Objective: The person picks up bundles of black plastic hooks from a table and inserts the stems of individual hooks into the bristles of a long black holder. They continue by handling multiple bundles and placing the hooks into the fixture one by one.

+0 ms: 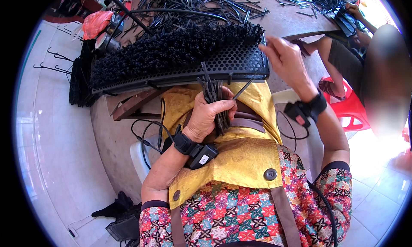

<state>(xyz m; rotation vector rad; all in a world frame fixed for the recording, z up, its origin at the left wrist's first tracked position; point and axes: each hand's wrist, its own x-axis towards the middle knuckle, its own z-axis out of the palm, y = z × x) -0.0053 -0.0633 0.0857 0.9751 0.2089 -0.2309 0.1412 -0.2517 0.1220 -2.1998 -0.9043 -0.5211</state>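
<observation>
My left hand [209,111] is closed around a bundle of thin black strips [210,90] above my lap. A single strip [245,87] juts from its grip toward the upper right. Just beyond lies a curved black panel [246,60] full of round holes, tilted toward me. Dense black tufts [171,49] cover its far part, while the near and right part shows bare holes. Beside the panel's right end my right hand [286,62] is raised, its fingers bent in a pinch; anything between the fingertips is too small to make out.
Loose black strips [193,4] lie heaped on the table [279,21] behind the panel. At the left are an orange-red plastic bag [96,24], a tin [103,41] and metal hooks [58,54]. Another person's hand [362,37] works at the far right, near a red stool [349,107]. Cables hang beside my lap.
</observation>
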